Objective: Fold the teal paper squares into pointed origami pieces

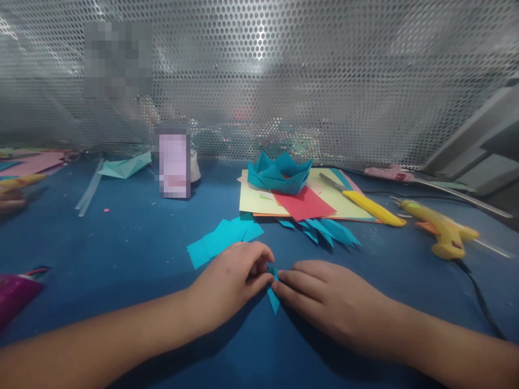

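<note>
A perforated, dully shining metal panel (pixel 259 65) backs the smooth blue table (pixel 162 335), where the left hand (pixel 235 278) and right hand (pixel 332 297) meet. Stacked paper sheets (pixel 250 195) lie under a folded teal bowl (pixel 263 175) with a jagged, pointed rim, perhaps parked there to keep the near side free. The yellow glue gun (pixel 444 229) sits at the right, probably for easy reach. Flat blue paper pieces (pixel 219 240) overlap behind the left hand. Smallest, a crisp, pointed blue fold (pixel 274 302) sits between both hands, each grip narrowed on it, seemingly to steady its creases.
</note>
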`<state>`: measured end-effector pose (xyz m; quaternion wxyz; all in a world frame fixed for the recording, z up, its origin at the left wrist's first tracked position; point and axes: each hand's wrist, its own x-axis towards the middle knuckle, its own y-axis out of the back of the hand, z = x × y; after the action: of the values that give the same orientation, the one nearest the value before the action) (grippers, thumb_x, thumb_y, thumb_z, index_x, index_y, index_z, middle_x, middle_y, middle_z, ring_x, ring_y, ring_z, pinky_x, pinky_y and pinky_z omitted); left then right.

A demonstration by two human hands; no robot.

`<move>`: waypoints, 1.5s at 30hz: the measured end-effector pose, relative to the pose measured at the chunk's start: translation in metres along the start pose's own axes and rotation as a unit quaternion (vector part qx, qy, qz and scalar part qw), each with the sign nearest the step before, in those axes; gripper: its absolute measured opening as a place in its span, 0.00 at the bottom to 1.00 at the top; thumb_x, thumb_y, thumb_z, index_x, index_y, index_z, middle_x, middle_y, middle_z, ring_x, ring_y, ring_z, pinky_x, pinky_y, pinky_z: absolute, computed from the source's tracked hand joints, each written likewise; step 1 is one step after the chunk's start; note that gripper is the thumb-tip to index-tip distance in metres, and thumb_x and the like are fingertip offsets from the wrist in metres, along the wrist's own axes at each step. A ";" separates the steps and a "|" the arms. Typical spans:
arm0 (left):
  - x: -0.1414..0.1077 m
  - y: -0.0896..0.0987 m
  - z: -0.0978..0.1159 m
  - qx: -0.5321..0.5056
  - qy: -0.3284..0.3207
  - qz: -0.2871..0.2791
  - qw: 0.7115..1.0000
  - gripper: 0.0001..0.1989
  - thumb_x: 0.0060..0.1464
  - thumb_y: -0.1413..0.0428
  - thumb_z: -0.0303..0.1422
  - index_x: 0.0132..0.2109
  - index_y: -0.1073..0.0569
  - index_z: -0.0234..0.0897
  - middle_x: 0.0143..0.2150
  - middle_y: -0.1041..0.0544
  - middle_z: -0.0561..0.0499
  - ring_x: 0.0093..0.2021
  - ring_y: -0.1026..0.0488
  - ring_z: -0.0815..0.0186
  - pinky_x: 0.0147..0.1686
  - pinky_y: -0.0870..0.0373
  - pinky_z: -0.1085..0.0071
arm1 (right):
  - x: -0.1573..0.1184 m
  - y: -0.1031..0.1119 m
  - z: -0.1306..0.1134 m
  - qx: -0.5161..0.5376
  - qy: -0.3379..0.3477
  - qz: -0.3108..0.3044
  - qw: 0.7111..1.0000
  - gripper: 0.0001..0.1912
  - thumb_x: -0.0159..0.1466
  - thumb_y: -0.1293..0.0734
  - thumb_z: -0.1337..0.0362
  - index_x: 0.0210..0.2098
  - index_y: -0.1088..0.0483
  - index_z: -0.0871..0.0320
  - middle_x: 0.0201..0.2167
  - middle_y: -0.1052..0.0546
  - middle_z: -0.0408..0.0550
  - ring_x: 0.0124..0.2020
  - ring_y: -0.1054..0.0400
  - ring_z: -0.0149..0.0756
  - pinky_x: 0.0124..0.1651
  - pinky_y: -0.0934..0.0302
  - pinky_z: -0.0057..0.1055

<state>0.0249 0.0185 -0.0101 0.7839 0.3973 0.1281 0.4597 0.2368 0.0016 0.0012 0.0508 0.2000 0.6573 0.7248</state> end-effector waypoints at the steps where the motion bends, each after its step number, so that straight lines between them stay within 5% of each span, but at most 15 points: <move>1: 0.000 0.001 0.000 -0.009 0.011 -0.006 1.000 0.09 0.52 0.40 0.24 0.38 0.31 0.37 0.28 0.30 0.58 0.30 0.34 0.70 0.30 0.37 0.75 | 0.000 0.000 0.000 -0.002 -0.001 -0.002 1.000 0.19 0.66 0.49 0.75 0.48 0.30 0.68 0.33 0.25 0.58 0.34 0.33 0.41 0.37 0.34 0.37; 5: 0.001 0.004 -0.001 -0.031 -0.001 -0.015 0.999 0.07 0.51 0.37 0.27 0.32 0.30 0.36 0.26 0.29 0.58 0.28 0.33 0.71 0.29 0.39 0.76 | -0.002 0.000 0.002 -0.003 0.004 -0.001 1.000 0.19 0.66 0.49 0.75 0.49 0.31 0.69 0.34 0.25 0.58 0.34 0.33 0.41 0.37 0.34 0.37; 24: 0.002 -0.001 -0.009 0.020 -0.117 0.006 0.993 0.04 0.53 0.43 0.23 0.32 0.29 0.34 0.33 0.28 0.52 0.37 0.32 0.66 0.39 0.37 0.69 | -0.002 0.000 0.003 -0.010 0.015 0.018 1.000 0.22 0.68 0.52 0.75 0.48 0.30 0.70 0.36 0.23 0.60 0.37 0.31 0.42 0.38 0.32 0.38; 33: 0.002 -0.001 -0.008 0.052 -0.100 0.011 0.994 0.05 0.53 0.44 0.25 0.32 0.33 0.35 0.30 0.31 0.54 0.33 0.35 0.66 0.37 0.38 0.69 | -0.004 -0.001 0.004 -0.010 0.024 0.000 1.000 0.22 0.66 0.51 0.76 0.51 0.31 0.72 0.38 0.23 0.61 0.37 0.31 0.43 0.37 0.32 0.38; 45: 0.002 0.004 -0.013 0.140 -0.228 -0.004 0.964 0.14 0.65 0.54 0.30 0.36 0.25 0.33 0.33 0.27 0.49 0.34 0.32 0.64 0.35 0.38 0.66 | -0.004 0.000 0.003 -0.014 0.031 -0.007 0.999 0.22 0.65 0.50 0.77 0.51 0.31 0.71 0.41 0.23 0.61 0.38 0.30 0.44 0.38 0.31 0.40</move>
<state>0.0161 0.0273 -0.0150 0.7304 0.5970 0.0112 0.3315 0.2418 0.0027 0.0002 0.0385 0.1724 0.6494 0.7397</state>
